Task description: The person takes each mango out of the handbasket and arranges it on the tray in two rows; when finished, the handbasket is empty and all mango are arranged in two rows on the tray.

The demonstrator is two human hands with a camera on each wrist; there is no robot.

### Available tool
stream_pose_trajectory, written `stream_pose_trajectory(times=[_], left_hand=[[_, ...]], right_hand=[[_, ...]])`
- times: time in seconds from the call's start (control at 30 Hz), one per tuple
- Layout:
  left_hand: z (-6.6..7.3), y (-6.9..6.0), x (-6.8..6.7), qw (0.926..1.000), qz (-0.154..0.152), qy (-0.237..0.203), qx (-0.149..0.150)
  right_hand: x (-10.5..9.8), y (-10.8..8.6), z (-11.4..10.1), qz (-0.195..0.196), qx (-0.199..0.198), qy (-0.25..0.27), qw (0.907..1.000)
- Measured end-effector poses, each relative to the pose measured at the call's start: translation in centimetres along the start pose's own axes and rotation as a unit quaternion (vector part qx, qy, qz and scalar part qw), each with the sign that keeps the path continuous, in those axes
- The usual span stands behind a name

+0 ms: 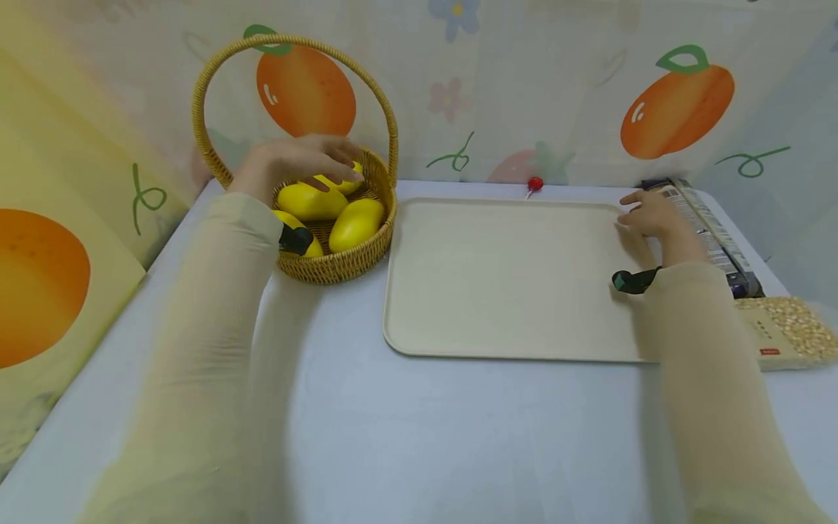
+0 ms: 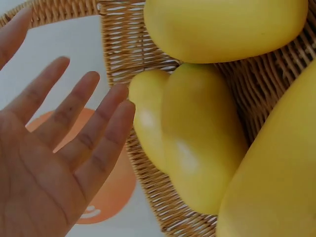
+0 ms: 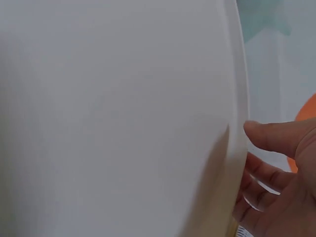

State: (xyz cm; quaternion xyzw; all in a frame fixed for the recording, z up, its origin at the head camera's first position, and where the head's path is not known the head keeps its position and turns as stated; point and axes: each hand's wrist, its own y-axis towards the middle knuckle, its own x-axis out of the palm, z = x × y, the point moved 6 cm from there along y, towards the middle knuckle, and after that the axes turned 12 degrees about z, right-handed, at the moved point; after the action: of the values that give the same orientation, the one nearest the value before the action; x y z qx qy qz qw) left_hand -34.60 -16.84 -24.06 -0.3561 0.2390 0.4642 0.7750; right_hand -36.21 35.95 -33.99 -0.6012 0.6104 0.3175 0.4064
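Several yellow mangoes [image 1: 356,225] lie in a round wicker basket [image 1: 337,269] with a tall arched handle, at the left of the table. Over the basket's back left part hovers my left hand [image 1: 297,164], hiding part of the fruit. In the left wrist view its fingers [image 2: 81,131] are straight and spread beside the mangoes, holding none. A beige rectangular tray [image 1: 511,284] lies to the basket's right with a bare surface. My right hand [image 1: 657,218] is by the tray's far right corner; in the right wrist view, thumb and loosely bent fingers [image 3: 261,195] are at the rim, without a visible grip.
A red lollipop [image 1: 535,183] lies behind the tray. Along the right side are a dark flat package [image 1: 710,229] and a clear bag of pale grains [image 1: 795,331]. A fruit-printed curtain [image 1: 511,87] closes off the back of the white table [image 1: 458,437].
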Motion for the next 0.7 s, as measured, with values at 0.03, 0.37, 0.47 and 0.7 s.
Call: stream_pose_trajectory(times=[0.03,0.37,0.47,0.7], left_hand=[[-0.2,0.1,0.2,0.9999,-0.011,-0.006,0.000],[-1.4,0.8,1.8,0.9982,-0.059,-0.001,-0.003],[-1.4,1.0,2.0,0.9972,-0.074,0.014,-0.004],[-1.4,1.3,2.7,0.9912,-0.113,0.068,-0.008]], right_hand=[[0.0,-0.1,-0.1,0.002,0.001,0.002,1.0000],[0.1,-0.6,0.2,0.011,-0.006,0.000,0.9999],[0.1,-0.7,0.4,0.012,0.001,0.008,0.9999],[0.3,-0.5,1.0,0.011,0.009,0.025,0.9996]])
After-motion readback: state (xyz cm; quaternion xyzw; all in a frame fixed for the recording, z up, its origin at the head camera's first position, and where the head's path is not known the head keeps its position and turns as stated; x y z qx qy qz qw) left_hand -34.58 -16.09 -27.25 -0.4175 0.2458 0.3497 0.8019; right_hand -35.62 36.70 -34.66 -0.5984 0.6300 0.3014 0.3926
